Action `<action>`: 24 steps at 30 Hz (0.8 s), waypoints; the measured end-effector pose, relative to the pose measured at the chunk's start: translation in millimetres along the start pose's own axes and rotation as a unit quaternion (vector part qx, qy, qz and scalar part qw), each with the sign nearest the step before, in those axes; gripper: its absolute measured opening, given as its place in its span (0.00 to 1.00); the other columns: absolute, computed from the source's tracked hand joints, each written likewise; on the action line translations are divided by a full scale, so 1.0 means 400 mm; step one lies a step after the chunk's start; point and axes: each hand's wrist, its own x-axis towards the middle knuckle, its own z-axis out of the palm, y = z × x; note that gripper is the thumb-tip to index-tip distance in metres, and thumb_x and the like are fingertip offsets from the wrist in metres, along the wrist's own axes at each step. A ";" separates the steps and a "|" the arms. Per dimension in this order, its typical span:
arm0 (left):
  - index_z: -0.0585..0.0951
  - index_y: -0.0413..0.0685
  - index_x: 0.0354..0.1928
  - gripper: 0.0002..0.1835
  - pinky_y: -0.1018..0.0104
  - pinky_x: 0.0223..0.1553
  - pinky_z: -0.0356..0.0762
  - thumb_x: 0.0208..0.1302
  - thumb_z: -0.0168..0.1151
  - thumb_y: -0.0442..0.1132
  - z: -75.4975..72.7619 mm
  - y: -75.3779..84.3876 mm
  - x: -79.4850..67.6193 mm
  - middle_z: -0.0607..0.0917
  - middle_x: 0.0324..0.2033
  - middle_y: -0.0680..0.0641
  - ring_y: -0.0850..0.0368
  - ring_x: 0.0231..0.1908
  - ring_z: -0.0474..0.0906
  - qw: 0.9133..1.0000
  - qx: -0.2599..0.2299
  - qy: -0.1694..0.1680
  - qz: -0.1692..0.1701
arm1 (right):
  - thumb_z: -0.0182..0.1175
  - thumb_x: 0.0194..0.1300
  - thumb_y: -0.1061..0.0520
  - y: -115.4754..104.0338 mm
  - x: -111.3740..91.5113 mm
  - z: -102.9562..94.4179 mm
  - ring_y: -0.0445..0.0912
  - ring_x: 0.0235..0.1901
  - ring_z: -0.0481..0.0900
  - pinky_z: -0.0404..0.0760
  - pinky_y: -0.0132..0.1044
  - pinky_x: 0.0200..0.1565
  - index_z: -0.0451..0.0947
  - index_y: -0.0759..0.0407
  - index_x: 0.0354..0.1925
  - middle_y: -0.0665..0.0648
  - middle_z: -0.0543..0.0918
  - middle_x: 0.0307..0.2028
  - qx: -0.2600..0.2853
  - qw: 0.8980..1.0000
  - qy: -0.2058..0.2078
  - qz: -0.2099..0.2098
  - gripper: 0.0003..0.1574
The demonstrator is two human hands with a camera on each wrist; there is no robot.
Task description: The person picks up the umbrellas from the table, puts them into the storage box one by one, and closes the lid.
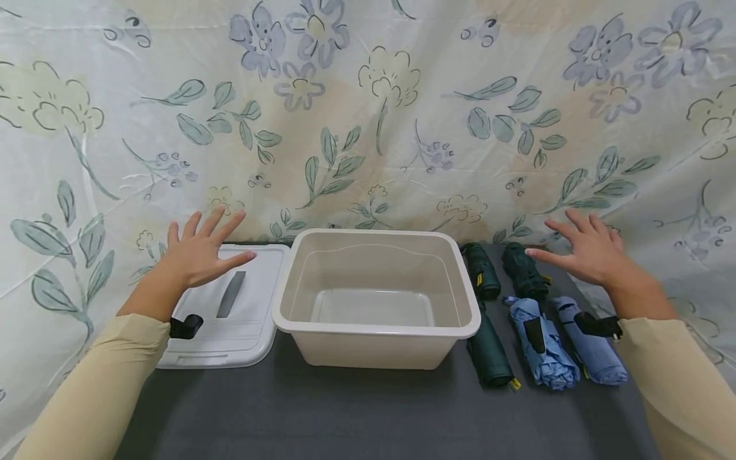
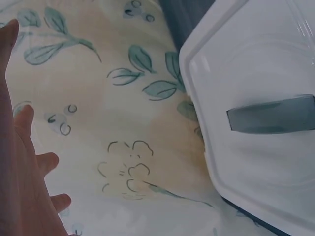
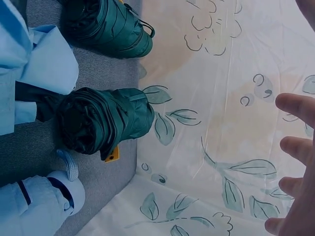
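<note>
My left hand (image 1: 198,252), fingers spread and holding nothing, is raised over the far part of a white box lid (image 1: 255,300). A grey strip (image 2: 270,115) shows in the middle of the lid. On the other side, my right hand (image 1: 592,249) is spread too, with nothing in it, above and beyond the folded umbrellas. Two are light blue: a crumpled umbrella (image 1: 554,358) and a smoother rolled umbrella (image 1: 600,354). Three are dark green: a near umbrella (image 1: 490,351), a far umbrella (image 1: 482,271) and another (image 3: 106,120) closest to the right hand.
Between lid and umbrellas stands a cream plastic box (image 1: 376,348), uncovered, with nothing visible inside. All rest on a dark grey table (image 1: 368,415). Behind and at the sides hangs a floral curtain (image 1: 368,128). Small yellow tags (image 1: 514,384) show on some umbrellas.
</note>
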 end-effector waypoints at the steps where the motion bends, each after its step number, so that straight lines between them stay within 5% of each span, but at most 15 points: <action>1: 0.40 0.69 0.83 0.52 0.17 0.68 0.24 0.64 0.44 0.79 0.001 0.000 0.000 0.39 0.82 0.36 0.21 0.77 0.33 1.000 0.001 -0.001 -0.001 | 0.52 0.63 0.18 -0.001 0.000 0.002 0.81 0.75 0.35 0.39 0.85 0.65 0.54 0.58 0.79 0.72 0.40 0.80 0.001 1.000 0.000 0.000 0.64; 11: 0.40 0.67 0.83 0.53 0.17 0.68 0.28 0.64 0.44 0.79 0.008 0.012 -0.015 0.38 0.82 0.37 0.20 0.77 0.35 1.000 0.002 0.005 0.006 | 0.55 0.66 0.23 0.004 -0.019 0.013 0.80 0.75 0.35 0.41 0.85 0.65 0.53 0.59 0.79 0.74 0.41 0.80 0.037 0.999 0.010 -0.025 0.61; 24: 0.45 0.64 0.83 0.50 0.20 0.71 0.38 0.67 0.51 0.73 0.037 0.041 -0.055 0.48 0.81 0.36 0.24 0.78 0.41 0.996 -0.031 0.068 0.045 | 0.59 0.70 0.34 -0.003 -0.069 0.055 0.76 0.77 0.29 0.41 0.87 0.62 0.52 0.58 0.80 0.72 0.37 0.81 0.114 0.992 0.021 -0.058 0.55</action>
